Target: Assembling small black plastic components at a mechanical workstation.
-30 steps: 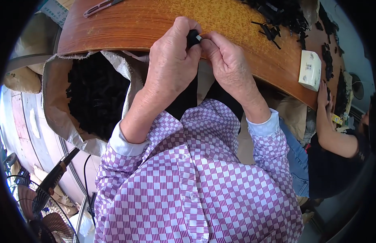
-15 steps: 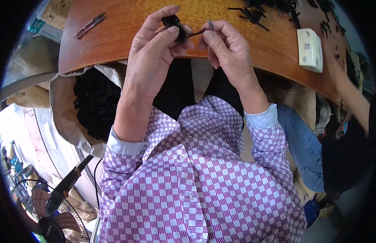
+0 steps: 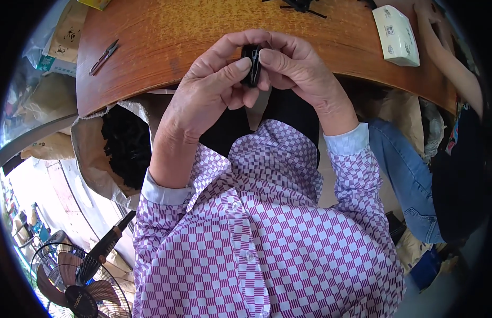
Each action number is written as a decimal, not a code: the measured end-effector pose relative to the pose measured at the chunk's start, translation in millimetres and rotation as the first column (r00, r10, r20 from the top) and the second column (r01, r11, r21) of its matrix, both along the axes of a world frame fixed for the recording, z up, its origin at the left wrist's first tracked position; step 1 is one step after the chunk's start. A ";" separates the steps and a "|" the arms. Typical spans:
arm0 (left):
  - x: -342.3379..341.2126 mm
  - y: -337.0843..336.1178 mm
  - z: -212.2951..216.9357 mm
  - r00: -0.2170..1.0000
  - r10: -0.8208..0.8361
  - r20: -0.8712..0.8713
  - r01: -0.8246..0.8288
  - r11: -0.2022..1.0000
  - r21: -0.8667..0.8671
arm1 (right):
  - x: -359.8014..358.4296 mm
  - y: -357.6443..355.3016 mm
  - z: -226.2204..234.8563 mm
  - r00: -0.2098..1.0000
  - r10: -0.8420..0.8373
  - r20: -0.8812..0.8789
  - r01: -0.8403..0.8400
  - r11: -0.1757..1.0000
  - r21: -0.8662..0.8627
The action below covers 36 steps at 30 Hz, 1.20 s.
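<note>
A small glossy black plastic part (image 3: 251, 68) is held up between my two hands, just over the near edge of the wooden table (image 3: 166, 53). My left hand (image 3: 211, 79) grips it from the left, its thumb pressed on the side and its other fingers behind. From the right, my right hand (image 3: 299, 66) closes on the same part, its thumb against the upper right side and its index finger curled over the top. The rear of the part is hidden by fingers.
Thread snips (image 3: 104, 57) lie at the table's left. Black pieces (image 3: 299, 4) and a white tissue pack (image 3: 396, 36) are farther right, near a co-worker's arm (image 3: 455, 71). Below left are an open sack (image 3: 89, 159) of black pieces and a fan (image 3: 79, 286).
My right hand, which held a thin black strip out to the right, has moved left onto the black part. The view has shifted, and the co-worker's arm has moved.
</note>
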State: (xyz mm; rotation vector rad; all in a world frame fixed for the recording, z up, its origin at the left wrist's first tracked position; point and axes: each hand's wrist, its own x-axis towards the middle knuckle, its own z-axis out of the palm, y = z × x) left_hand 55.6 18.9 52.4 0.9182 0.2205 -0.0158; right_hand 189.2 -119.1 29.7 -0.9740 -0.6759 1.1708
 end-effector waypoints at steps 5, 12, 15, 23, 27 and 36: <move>-2.5 -7.8 -0.6 0.998 0.048 0.041 -0.061 0.916 0.397 | -8.6 1.9 -0.4 0.952 -0.177 0.250 0.205 0.974 -0.091; -6.5 -12.2 -19.0 0.948 0.259 0.183 -0.302 0.559 0.772 | -29.1 13.8 8.9 0.908 -0.252 0.336 0.312 0.940 -0.139; -10.9 -7.5 -22.2 0.917 0.354 0.182 -0.368 0.578 0.728 | -43.8 18.3 8.6 0.912 -0.278 0.301 0.332 0.931 -0.148; -19.5 5.6 -30.9 0.870 0.410 0.273 -0.478 0.569 0.669 | -61.1 40.4 19.9 0.974 -0.170 0.148 0.200 0.957 -0.212; -22.6 9.2 -31.6 0.862 0.442 0.250 -0.482 0.559 0.674 | -65.0 47.3 18.2 0.972 -0.180 0.153 0.213 0.949 -0.234; -33.8 21.1 -22.7 0.820 0.497 0.284 -0.456 0.266 0.849 | -70.3 70.2 11.4 0.955 -0.177 0.236 0.222 0.959 -0.179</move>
